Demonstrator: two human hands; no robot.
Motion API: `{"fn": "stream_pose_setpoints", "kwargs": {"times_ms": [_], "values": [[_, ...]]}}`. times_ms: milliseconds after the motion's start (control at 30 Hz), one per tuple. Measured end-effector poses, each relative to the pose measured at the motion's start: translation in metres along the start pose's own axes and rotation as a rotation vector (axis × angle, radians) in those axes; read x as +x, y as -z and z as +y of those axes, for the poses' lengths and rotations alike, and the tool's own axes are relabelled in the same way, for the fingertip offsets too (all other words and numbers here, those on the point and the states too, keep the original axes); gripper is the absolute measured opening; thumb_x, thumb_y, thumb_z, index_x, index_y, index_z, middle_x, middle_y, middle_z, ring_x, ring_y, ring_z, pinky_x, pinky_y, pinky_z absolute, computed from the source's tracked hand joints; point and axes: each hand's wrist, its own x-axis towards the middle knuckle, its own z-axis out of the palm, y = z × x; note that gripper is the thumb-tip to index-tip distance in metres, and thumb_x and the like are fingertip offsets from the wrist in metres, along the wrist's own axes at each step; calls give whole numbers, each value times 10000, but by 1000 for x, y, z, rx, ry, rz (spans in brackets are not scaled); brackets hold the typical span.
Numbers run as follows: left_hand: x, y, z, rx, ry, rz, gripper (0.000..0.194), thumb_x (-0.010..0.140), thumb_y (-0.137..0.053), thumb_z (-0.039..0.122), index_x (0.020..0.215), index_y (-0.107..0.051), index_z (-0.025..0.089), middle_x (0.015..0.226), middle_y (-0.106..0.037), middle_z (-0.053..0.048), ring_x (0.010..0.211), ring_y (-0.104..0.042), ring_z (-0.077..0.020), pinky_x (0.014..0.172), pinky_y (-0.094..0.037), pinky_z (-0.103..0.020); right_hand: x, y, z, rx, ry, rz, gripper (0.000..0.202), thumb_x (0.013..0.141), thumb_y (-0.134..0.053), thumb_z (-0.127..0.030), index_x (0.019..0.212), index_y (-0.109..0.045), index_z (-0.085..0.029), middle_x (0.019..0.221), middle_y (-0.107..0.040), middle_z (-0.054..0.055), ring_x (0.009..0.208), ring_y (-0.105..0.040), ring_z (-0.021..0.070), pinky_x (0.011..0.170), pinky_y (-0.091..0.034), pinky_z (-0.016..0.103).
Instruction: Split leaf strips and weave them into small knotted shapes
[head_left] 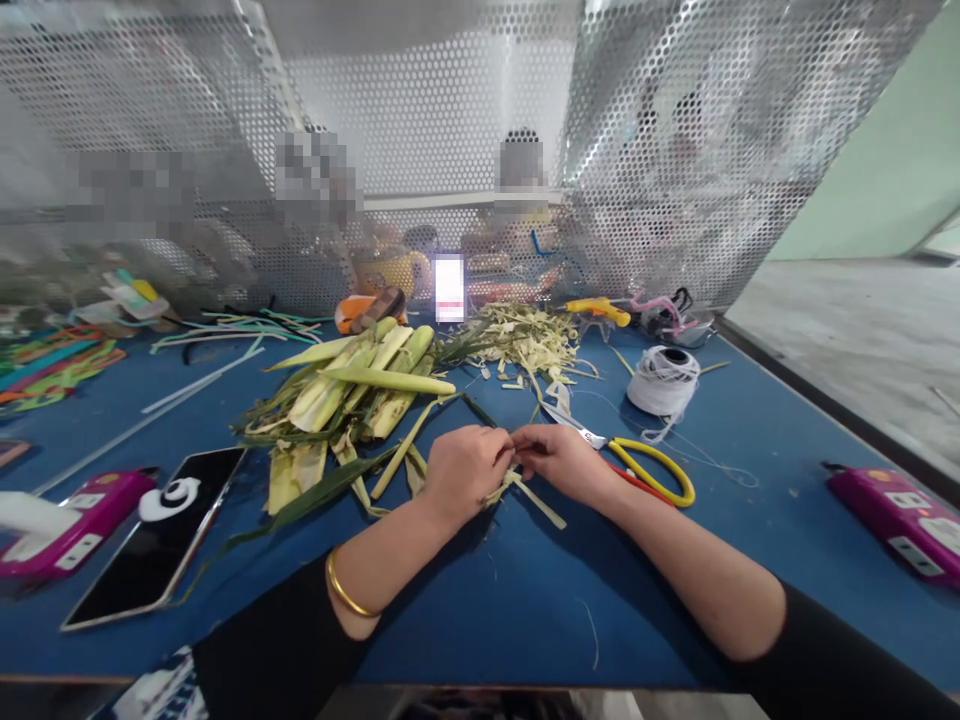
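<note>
My left hand and my right hand meet fingertip to fingertip over the middle of the blue table, both closed in a pinch on a small knotted piece of pale corn husk. From beneath the fingers a husk strip sticks out toward the lower right. Its gripped part is mostly hidden. Left of my hands lies a heap of green and yellow corn husks, with a long green leaf trailing from it. Scissors with yellow and red handles rest beside my right hand and forearm, blades pointing away.
A white ball of string stands at the right, its thread loose. Husk scraps lie behind my hands. At left are a phone and a magenta power strip; another power strip is far right. A perforated metal screen closes the back.
</note>
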Motion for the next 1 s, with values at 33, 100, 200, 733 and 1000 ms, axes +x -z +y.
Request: {"fn": "stream_pose_setpoints", "kwargs": {"times_ms": [33, 100, 200, 733, 1000], "values": [[0, 0, 0, -18, 11, 1, 185, 879, -512, 258, 828, -678, 196, 825, -709, -61, 811, -630, -197, 684, -381, -281, 0, 0, 1, 6, -7, 13, 264, 690, -496, -49, 805, -675, -204, 657, -628, -30, 578, -601, 118, 618, -460, 238], [-1, 1, 1, -54, 35, 5, 169, 868, -531, 259, 828, -685, 205, 831, -715, -53, 814, -632, -193, 687, -378, -278, 2, 0, 3, 17, -17, 55, 196, 681, -537, -88, 767, -675, -197, 699, -624, -20, 575, -594, 116, 610, -454, 241], [-1, 1, 1, -93, 62, 20, 169, 864, -538, 273, 823, -691, 214, 825, -719, -43, 808, -635, -188, 682, -373, -276, 3, 0, 6, 9, -29, 86, 74, 706, -579, -177, 718, -652, -187, 667, -595, -18, 575, -587, 124, 598, -442, 249], [1, 5, -1, -179, 180, -5, 161, 843, -555, 287, 772, -685, 223, 821, -726, -29, 803, -642, -192, 676, -387, -273, -2, 20, 5, -235, 16, 53, 145, 695, -500, -77, 662, -575, -197, 719, -568, -6, 577, -552, 115, 593, -428, 245], [6, 10, -6, -121, 358, -86, 180, 806, -505, 244, 722, -660, 206, 760, -704, -52, 758, -631, -210, 631, -384, -284, -4, 33, 0, -385, -9, -116, 194, 653, -474, -26, 603, -558, -193, 654, -572, -11, 547, -552, 109, 583, -410, 238]]}}
